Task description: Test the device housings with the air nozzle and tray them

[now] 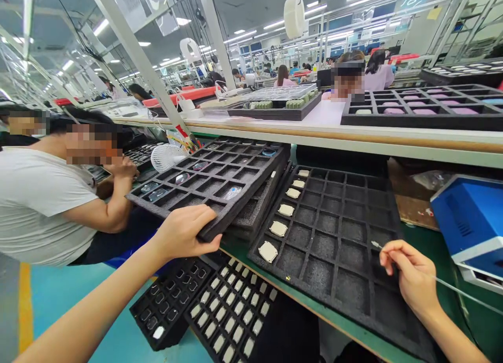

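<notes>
My left hand [187, 229] is closed round the near corner of a black foam compartment tray [251, 193]. That tray is tilted and lies on other foam trays [249, 216]; a few shiny watch-like parts and a small clear bag [232, 192] sit in its compartments. My right hand [411, 271] pinches a thin whitish cord [467, 296] close to its small pale tip [376, 244]. Under that tip lies a larger black foam tray [340, 248], with a column of cream-coloured square parts [279, 228] along its left side.
Below the bench edge, more foam trays [231, 310] hold rows of pale parts. A blue machine [471, 227] stands at the right. A shelf [314, 135] with trays runs across above. On the left sits a co-worker [43, 206], beside a white fan [167, 157].
</notes>
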Tool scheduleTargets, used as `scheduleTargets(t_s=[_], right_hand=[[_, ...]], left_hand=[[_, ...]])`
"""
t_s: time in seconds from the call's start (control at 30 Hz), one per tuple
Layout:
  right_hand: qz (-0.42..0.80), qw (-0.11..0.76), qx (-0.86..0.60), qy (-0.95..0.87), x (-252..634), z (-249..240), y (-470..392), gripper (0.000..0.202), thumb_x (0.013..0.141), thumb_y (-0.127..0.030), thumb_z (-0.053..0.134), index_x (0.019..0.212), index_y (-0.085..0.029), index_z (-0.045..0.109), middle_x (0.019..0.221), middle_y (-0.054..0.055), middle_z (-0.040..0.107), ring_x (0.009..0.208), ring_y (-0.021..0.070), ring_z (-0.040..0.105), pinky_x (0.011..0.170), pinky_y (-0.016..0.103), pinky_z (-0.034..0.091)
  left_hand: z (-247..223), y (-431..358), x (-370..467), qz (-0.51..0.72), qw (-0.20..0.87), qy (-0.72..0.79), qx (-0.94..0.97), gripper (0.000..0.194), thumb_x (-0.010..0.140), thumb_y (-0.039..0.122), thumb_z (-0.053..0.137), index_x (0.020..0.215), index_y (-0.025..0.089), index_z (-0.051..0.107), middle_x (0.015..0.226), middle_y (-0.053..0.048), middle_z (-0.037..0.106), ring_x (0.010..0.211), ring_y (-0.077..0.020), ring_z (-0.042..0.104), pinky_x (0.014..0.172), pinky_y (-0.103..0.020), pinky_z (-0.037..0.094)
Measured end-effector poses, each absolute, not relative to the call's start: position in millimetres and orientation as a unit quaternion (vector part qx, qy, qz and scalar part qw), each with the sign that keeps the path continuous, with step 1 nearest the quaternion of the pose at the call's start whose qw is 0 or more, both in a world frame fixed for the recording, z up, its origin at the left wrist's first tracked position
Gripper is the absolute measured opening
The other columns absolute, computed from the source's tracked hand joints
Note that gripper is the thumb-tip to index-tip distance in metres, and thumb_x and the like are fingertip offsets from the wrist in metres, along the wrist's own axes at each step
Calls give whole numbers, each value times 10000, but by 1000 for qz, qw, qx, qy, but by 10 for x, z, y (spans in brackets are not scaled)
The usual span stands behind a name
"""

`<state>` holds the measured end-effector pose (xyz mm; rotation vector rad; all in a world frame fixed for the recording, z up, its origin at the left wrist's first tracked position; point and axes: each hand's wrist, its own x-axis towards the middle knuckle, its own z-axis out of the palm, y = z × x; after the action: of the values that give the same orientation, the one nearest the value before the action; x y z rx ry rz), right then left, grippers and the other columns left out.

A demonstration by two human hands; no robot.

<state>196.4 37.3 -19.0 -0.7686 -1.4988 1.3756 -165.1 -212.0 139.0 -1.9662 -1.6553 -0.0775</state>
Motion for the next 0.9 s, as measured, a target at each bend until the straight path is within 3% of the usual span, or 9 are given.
scheduleTargets(t_s=[0.13,0.27,0.33,0.47,0.53,0.63,0.9], right_hand=[[558,460,-314,-615,1950,-163,362,107,771,-264,575,705,-179,579,538,-8,560,426,98,459,425,217,360],[554,459,-318,-617,1950,-153,352,113,767,-269,580,702,-177,578,538,-5,558,428,98,459,429,217,364],[556,459,-320,-615,1955,-164,355,113,767,-274,582,708,-178,580,538,-5,559,431,100,460,426,215,366],[556,456,-316,-618,1959,-188,373,110,770,-275,582,718,-179,585,539,-1,562,435,105,466,423,214,370],[553,454,-316,-623,1955,-189,378,126,777,-281,577,708,-176,585,537,3,562,430,106,462,422,217,369],[550,454,-317,-625,1944,-176,373,157,788,-302,569,697,-175,584,530,7,558,423,111,458,415,224,362],[528,454,-321,-641,1897,-68,333,172,795,-302,544,679,-177,573,507,-2,545,408,103,445,420,219,352]], left_hand=[[1404,-2445,-1575,-56,256,-595,-760,122,706,269,581,750,172,524,578,-16,538,516,-151,487,501,-266,390],[1583,-2424,-1565,-162,145,-641,-736,306,769,364,506,997,163,538,620,4,551,531,-137,504,518,-250,398],[1757,-2167,-1705,-208,137,-707,-661,300,816,346,450,1031,160,546,643,7,570,547,-125,514,554,-238,412],[1947,-1244,-2267,-148,168,-786,-576,293,819,341,434,882,146,644,797,-46,674,698,-158,595,700,-257,438],[1901,-726,-2549,-80,121,-784,-604,356,832,296,374,994,139,649,998,-74,683,889,-176,610,819,-255,424],[1763,-78,-2810,-25,78,-777,-625,388,813,245,380,1070,121,643,1125,-99,655,1033,-199,577,911,-261,384],[1725,607,-2949,29,23,-790,-612,436,616,186,597,1042,133,675,1020,-89,702,903,-225,613,798,-245,416]])
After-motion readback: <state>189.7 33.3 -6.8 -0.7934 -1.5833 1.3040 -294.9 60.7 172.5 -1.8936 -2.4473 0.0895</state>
